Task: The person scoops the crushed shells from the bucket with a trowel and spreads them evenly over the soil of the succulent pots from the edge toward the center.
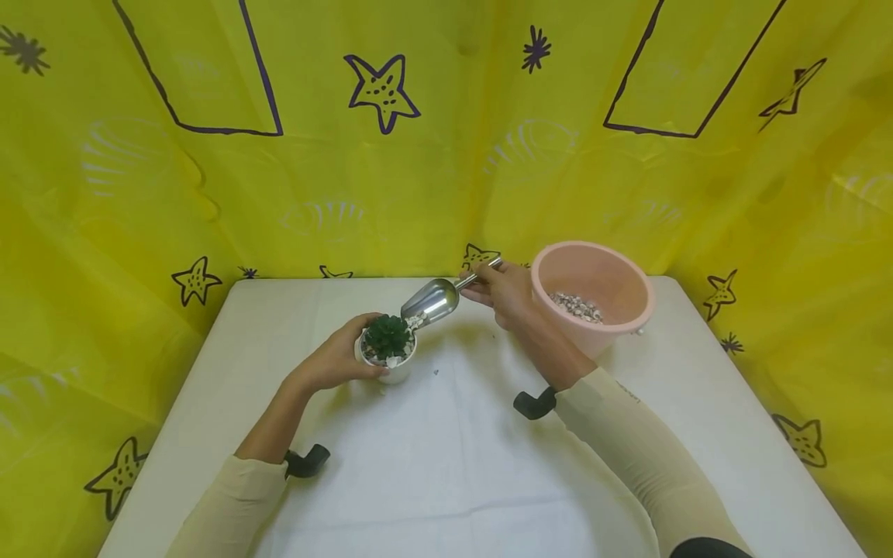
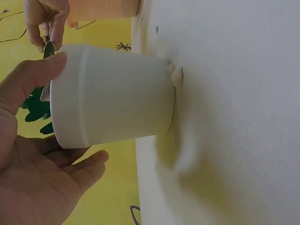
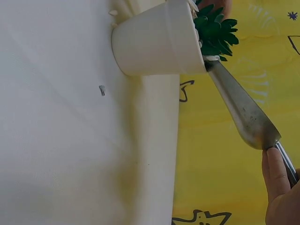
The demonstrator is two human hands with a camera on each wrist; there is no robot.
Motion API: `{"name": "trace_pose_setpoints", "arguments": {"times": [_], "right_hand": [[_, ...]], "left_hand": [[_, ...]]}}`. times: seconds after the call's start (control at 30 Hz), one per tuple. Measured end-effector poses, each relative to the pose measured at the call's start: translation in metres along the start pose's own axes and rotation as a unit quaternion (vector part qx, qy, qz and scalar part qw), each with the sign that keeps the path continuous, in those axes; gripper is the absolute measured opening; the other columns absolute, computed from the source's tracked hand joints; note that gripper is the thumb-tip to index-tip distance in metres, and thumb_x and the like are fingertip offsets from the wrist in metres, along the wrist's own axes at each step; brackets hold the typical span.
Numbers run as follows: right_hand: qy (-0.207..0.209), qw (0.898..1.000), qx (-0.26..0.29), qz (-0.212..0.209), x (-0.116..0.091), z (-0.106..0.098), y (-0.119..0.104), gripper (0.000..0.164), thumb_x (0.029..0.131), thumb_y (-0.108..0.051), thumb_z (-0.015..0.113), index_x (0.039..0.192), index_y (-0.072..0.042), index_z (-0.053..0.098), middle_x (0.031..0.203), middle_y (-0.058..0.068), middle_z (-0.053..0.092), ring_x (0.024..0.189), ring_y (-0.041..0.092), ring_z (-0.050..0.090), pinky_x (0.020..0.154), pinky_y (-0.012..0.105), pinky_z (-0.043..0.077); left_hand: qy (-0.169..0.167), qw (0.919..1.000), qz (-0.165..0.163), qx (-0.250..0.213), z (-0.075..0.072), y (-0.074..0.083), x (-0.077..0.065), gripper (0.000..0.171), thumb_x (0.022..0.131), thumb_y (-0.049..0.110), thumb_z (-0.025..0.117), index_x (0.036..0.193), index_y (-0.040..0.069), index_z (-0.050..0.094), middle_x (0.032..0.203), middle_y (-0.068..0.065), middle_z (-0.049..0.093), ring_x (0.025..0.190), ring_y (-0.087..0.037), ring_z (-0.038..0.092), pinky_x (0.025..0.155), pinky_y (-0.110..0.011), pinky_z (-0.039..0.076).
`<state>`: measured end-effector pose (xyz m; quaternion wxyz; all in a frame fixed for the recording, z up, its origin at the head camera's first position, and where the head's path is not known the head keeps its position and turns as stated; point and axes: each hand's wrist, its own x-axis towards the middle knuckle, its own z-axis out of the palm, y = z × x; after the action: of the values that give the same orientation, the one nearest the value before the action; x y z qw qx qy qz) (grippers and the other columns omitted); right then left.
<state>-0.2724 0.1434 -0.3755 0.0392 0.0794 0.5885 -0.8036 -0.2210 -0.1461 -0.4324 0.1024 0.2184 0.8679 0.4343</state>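
Observation:
A small white pot (image 2: 112,96) stands on the table with a green succulent (image 1: 387,335) and pale pebbles inside its rim. My left hand (image 1: 342,355) grips the pot near the top, thumb on the near side and fingers round the far side. My right hand (image 1: 508,293) holds a metal scoop (image 1: 434,301) by its handle. The scoop tilts down to the left, and its lip meets the pot's rim beside the leaves, as the right wrist view shows. Some pebbles (image 1: 416,320) lie at the scoop's mouth.
A pink bucket (image 1: 593,341) with pebbles (image 1: 576,307) in the bottom stands at the back right, beside my right forearm. A stray pebble (image 3: 102,90) lies on the white table (image 1: 418,465) near the pot. Yellow curtain (image 1: 432,194) hangs behind the table's back edge.

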Motion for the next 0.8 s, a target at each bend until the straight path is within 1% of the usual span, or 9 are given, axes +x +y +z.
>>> {"name": "trace_pose_setpoints", "arguments": {"times": [0.1,0.2,0.33,0.43,0.6,0.7,0.8], "right_hand": [[-0.004,1.000,-0.002,-0.001,0.000,0.000,0.001,0.031,0.096,-0.005,0.052,0.116,0.018,0.045,0.114,0.033,0.056,0.085,0.027,0.068,0.076,0.034,0.054],[-0.005,1.000,-0.001,-0.002,0.001,0.000,0.002,0.033,0.096,-0.004,0.052,0.118,0.019,0.043,0.119,0.036,0.052,0.082,0.025,0.069,0.075,0.034,0.054],[-0.004,1.000,0.000,-0.001,0.001,-0.001,0.003,0.032,0.096,-0.003,0.050,0.117,0.019,0.043,0.121,0.038,0.050,0.080,0.023,0.069,0.075,0.034,0.054],[-0.004,1.000,-0.001,0.001,0.001,-0.001,0.003,0.032,0.096,-0.003,0.050,0.118,0.019,0.042,0.121,0.038,0.050,0.081,0.024,0.069,0.075,0.034,0.054],[-0.002,1.000,-0.001,-0.001,0.001,-0.001,0.003,0.027,0.096,-0.004,0.051,0.112,0.017,0.047,0.117,0.035,0.054,0.084,0.026,0.068,0.076,0.034,0.054],[0.001,1.000,-0.001,-0.003,0.001,-0.002,0.003,0.022,0.095,-0.005,0.053,0.107,0.014,0.050,0.111,0.032,0.058,0.083,0.026,0.069,0.076,0.034,0.054],[0.002,1.000,0.000,-0.004,0.001,-0.002,0.003,0.017,0.095,-0.004,0.053,0.103,0.011,0.052,0.109,0.031,0.059,0.082,0.026,0.069,0.075,0.035,0.054]], "left_hand": [[-0.002,1.0000,0.009,-0.003,0.000,-0.001,0.000,0.089,0.068,0.022,0.084,0.141,0.011,0.036,0.142,-0.011,0.039,0.128,-0.031,0.037,0.103,-0.053,0.031],[0.002,1.0000,0.009,-0.003,0.002,-0.001,0.000,0.093,0.066,0.025,0.086,0.142,0.010,0.034,0.142,-0.012,0.037,0.129,-0.032,0.036,0.104,-0.053,0.030],[0.018,0.9997,-0.012,0.006,0.006,0.000,0.000,0.105,0.061,0.037,0.089,0.142,0.005,0.029,0.142,-0.014,0.034,0.129,-0.030,0.035,0.105,-0.049,0.030],[0.034,0.9990,-0.021,0.018,0.009,0.001,0.000,0.110,0.056,0.043,0.090,0.139,0.002,0.029,0.137,-0.015,0.036,0.125,-0.030,0.037,0.104,-0.048,0.032],[0.054,0.9982,-0.011,0.026,0.012,0.000,0.001,0.105,0.055,0.042,0.090,0.133,-0.001,0.035,0.128,-0.017,0.042,0.118,-0.031,0.042,0.102,-0.049,0.035],[0.060,0.9979,-0.008,0.024,0.012,-0.001,0.002,0.102,0.056,0.043,0.089,0.132,-0.001,0.037,0.128,-0.018,0.043,0.118,-0.031,0.043,0.101,-0.050,0.035],[0.062,0.9977,-0.011,0.027,0.011,-0.001,0.002,0.100,0.057,0.045,0.088,0.132,-0.001,0.039,0.129,-0.017,0.044,0.119,-0.031,0.043,0.101,-0.050,0.035]]}}
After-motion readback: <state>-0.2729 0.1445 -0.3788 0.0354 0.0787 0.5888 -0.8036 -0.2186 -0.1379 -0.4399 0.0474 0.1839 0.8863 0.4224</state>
